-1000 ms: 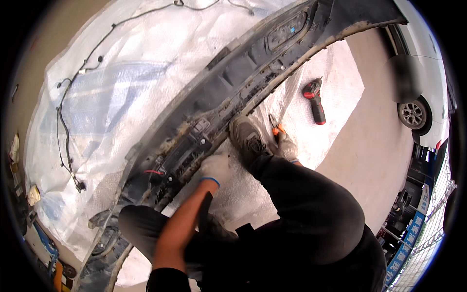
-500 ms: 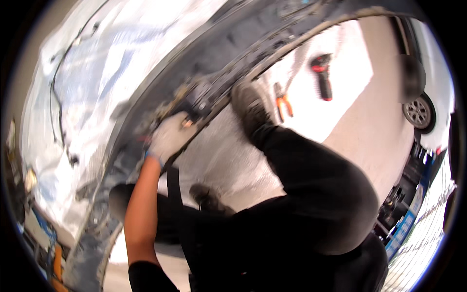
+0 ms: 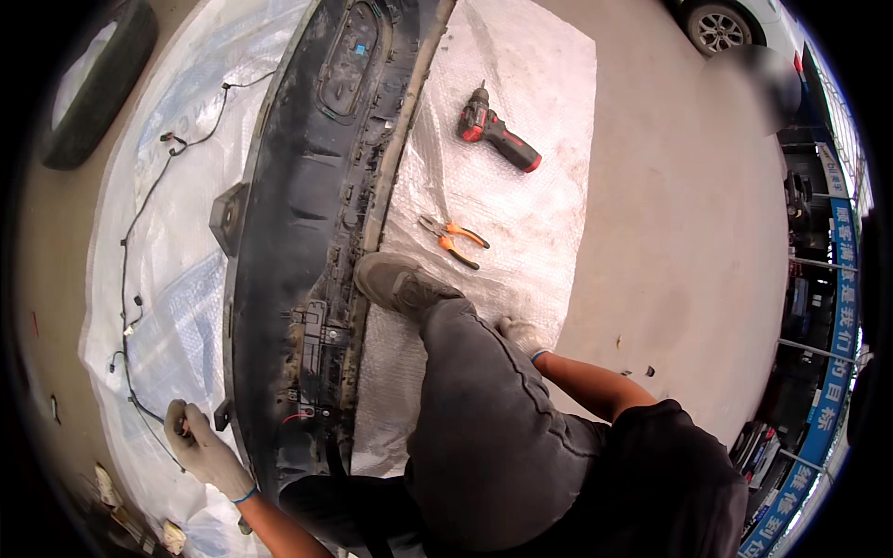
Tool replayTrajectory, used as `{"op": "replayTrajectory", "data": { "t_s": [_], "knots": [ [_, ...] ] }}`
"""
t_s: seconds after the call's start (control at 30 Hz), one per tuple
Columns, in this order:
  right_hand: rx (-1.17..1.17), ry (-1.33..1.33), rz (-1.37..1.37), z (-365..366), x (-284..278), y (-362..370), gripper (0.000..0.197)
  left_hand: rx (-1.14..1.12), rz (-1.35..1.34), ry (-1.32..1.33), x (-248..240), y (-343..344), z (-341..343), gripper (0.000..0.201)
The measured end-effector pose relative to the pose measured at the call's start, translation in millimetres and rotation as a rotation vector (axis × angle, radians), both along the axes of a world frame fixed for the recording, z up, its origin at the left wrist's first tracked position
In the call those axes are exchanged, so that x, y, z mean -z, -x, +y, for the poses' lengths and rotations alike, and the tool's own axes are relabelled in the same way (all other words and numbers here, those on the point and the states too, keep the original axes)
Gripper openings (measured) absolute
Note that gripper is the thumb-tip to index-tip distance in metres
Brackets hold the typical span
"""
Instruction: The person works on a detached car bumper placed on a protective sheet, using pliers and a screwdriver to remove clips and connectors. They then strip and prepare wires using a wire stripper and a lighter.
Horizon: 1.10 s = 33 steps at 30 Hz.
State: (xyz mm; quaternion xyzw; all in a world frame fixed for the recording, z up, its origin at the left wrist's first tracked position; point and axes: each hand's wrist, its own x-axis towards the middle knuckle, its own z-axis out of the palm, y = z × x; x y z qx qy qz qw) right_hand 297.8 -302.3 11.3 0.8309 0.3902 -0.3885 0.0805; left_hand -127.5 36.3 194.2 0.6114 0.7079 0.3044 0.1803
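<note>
My left hand [image 3: 212, 458], in a pale work glove, is out over the sheeting at the left. Its fingers are closed on a small dark part [image 3: 182, 426] whose kind I cannot make out. Just beside it runs a thin black wiring harness [image 3: 125, 279]. To its right a long dark plastic car bumper [image 3: 293, 205] lies with its clipped, dusty inner side up. A short red wire [image 3: 298, 416] shows near its lower end. My right hand [image 3: 526, 336], also gloved, is beside my bent knee; its fingers are too indistinct to read.
Orange-handled pliers [image 3: 453, 241] and a red-and-black cordless drill [image 3: 497, 128] lie on bubble wrap [image 3: 549, 195] right of the bumper. My shoe [image 3: 402, 283] is against the bumper's edge. A tire [image 3: 102, 88] is at far left, a parked car [image 3: 735, 23] at top right, shelving [image 3: 805, 298] at right.
My left hand has gone from the bumper's inner side out left over the sheeting, holding a small part. My right hand has come into view. The whole view has turned.
</note>
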Motion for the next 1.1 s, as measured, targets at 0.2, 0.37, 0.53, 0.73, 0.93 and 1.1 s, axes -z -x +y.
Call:
{"op": "replayTrajectory", "data": {
  "t_s": [0.2,0.37,0.53,0.73,0.93,1.1],
  "knots": [
    [-0.009,-0.043,-0.029,11.6,7.9,-13.2,0.040,0.002,-0.210,0.293,26.5,35.2,-2.1,0.021],
    [0.046,-0.221,-0.247,71.9,-1.1,-46.3,0.038,-0.035,-0.099,0.302,45.9,42.4,-23.2,0.022],
    [-0.276,-0.502,-0.457,184.2,-14.8,-47.8,0.036,-0.067,-0.140,0.269,39.7,31.4,-37.7,0.022],
    [-0.417,-0.140,-0.328,182.6,11.0,-58.1,0.040,-0.105,-0.202,0.309,9.0,49.5,-31.2,0.021],
    [-0.316,-0.260,-0.305,174.9,5.7,-66.1,0.040,-0.227,-0.221,0.319,46.4,118.9,-85.1,0.023],
    [-0.193,-0.213,-0.374,167.3,2.2,-59.7,0.044,-0.242,-0.285,0.360,44.0,116.5,-84.5,0.022]
  ]
}}
